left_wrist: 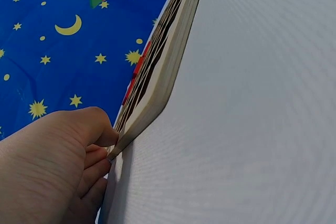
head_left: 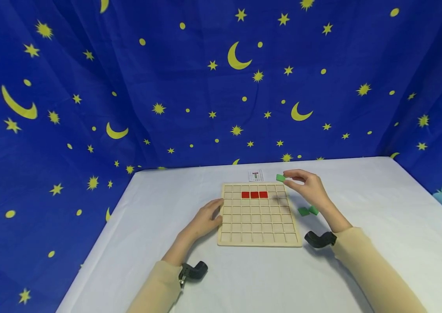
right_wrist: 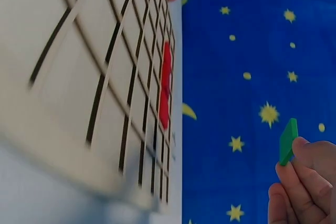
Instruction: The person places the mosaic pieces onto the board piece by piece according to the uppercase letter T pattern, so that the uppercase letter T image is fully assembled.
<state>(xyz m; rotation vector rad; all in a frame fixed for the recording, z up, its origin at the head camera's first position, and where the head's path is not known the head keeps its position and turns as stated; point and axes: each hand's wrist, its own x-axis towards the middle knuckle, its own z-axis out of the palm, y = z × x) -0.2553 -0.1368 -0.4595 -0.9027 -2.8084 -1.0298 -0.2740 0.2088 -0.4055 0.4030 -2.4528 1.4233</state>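
White table [head_left: 362, 204] before blue starry cloth [head_left: 127, 87].

Setting: staged recording booth rather than a lived-in room. Evidence: blue backdrop cloth [head_left: 189, 87] printed with yellow moons and stars, hung on three sides; table [head_left: 381, 204] draped in plain white cloth; black wrist-worn cameras [head_left: 320, 239] strapped on both sleeves.

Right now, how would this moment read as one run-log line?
right hand: pinches green tile above grid board | left hand: touches board edge | board: three red tiles | table: two green tiles
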